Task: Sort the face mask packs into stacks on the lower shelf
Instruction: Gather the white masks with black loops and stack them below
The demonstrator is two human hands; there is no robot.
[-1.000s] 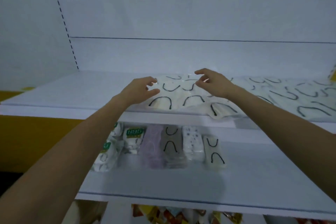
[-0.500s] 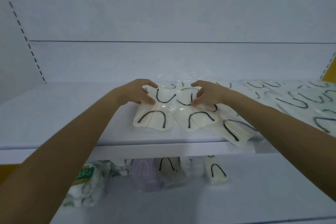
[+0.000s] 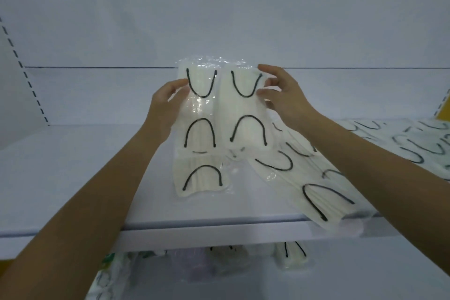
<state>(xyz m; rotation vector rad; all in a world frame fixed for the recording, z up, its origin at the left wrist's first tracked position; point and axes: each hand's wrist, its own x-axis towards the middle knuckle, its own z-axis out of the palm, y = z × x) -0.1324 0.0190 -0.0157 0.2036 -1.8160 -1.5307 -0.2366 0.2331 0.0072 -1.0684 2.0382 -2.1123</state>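
I hold two clear-wrapped packs of white face masks with black ear loops upright above the upper shelf (image 3: 73,178). My left hand (image 3: 165,105) grips the left pack (image 3: 199,114) by its left edge. My right hand (image 3: 282,95) pinches the right pack (image 3: 246,117) at its upper right corner. Another pack (image 3: 202,178) lies flat on the shelf below them, and more packs (image 3: 323,187) spread to the right, one overhanging the front edge. On the lower shelf (image 3: 377,273) several stacked packs (image 3: 292,254) peek out under the upper shelf's lip.
A white back panel (image 3: 219,19) rises behind the upper shelf. Further mask packs (image 3: 418,143) cover the shelf's far right. A slotted upright (image 3: 24,73) runs down the left side. A yellow strip (image 3: 444,107) shows at the right edge.
Both hands closed on two packs that lay flat on the upper shelf and lifted them upright. The camera moved closer and lower shelf slid mostly out of sight.
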